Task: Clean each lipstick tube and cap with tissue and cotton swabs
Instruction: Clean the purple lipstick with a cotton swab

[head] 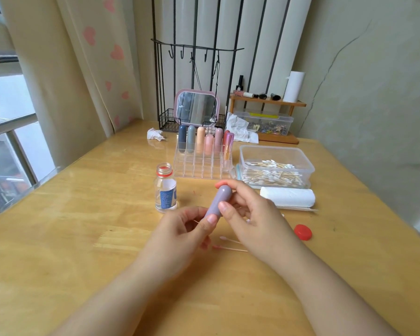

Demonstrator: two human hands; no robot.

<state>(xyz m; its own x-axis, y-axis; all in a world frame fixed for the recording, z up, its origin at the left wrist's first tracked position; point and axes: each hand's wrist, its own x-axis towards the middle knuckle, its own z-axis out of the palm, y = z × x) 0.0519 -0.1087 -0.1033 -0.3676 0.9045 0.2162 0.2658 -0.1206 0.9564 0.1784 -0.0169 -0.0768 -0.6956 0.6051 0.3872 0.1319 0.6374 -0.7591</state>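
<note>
Lilac plastic fills the middle of my view: a lipstick tube (217, 202) is held tilted above the wooden counter (83, 238). My left hand (180, 229) has its grip pinched round the lower end, thumb on the front. My right hand (250, 209) has its grip curled round the upper part, thumb on the side, and a forefinger over the rounded top. Something white peeps under the right palm; I cannot tell what it is.

Behind the hands, a clear rack (201, 163) holds six more lipsticks (200, 139) upright in its back rows; the front slots hold nothing. To the right, a clear tub (277, 154) carries a heap of cotton swabs (272, 177). Just in front of it lies a tissue roll (289, 197). To the left stands an open bottle (165, 187) with a little clear liquid in it, and its red cap (303, 232) lies well apart, on the right. Two used swabs (229, 246) lie on the counter below my hands.
</note>
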